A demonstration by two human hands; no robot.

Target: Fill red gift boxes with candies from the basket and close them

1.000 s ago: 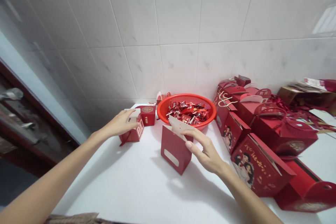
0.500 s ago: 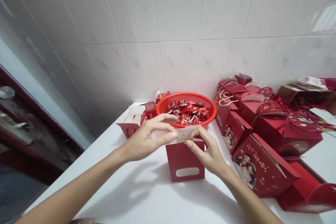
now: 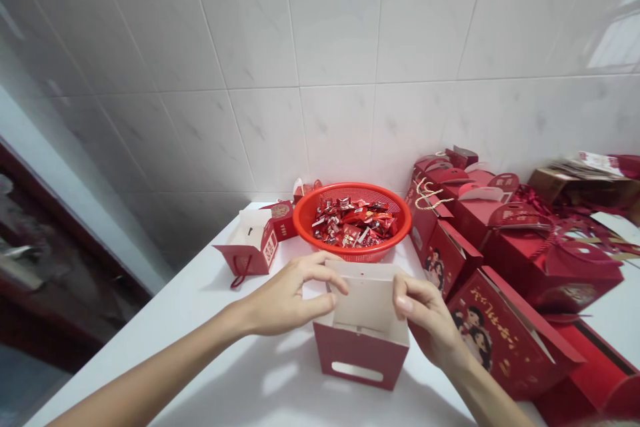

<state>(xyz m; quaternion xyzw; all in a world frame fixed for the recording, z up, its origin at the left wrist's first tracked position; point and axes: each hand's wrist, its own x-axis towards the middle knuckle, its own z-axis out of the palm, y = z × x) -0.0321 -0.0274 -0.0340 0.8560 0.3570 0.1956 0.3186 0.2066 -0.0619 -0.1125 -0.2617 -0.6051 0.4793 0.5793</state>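
Note:
An open-topped red gift box point(image 3: 363, 355) with a pale inside and an oblong window low on its front stands on the white table before me. My left hand point(image 3: 295, 295) is at its upper left rim, thumb and fingers apart, fingertips over the opening. Whether they touch the card is hard to see. At the upper right edge my right hand point(image 3: 429, 315) has thumb and bent fingers closed on the box wall. Just behind the box sits a red plastic basket point(image 3: 304, 221) holding many small wrapped candies point(image 3: 353, 221).
Another open red box point(image 3: 250, 250) with a cord handle stands to the left, near the table's edge. Rows of red gift boxes point(image 3: 505, 340) line the right side, close to my right forearm. A tiled wall point(image 3: 335, 127) rises behind the table.
The gift box has come closer and its top has opened wider, showing more of the inside. My right hand has moved from the front edge to the right wall; my left hand is slightly lower.

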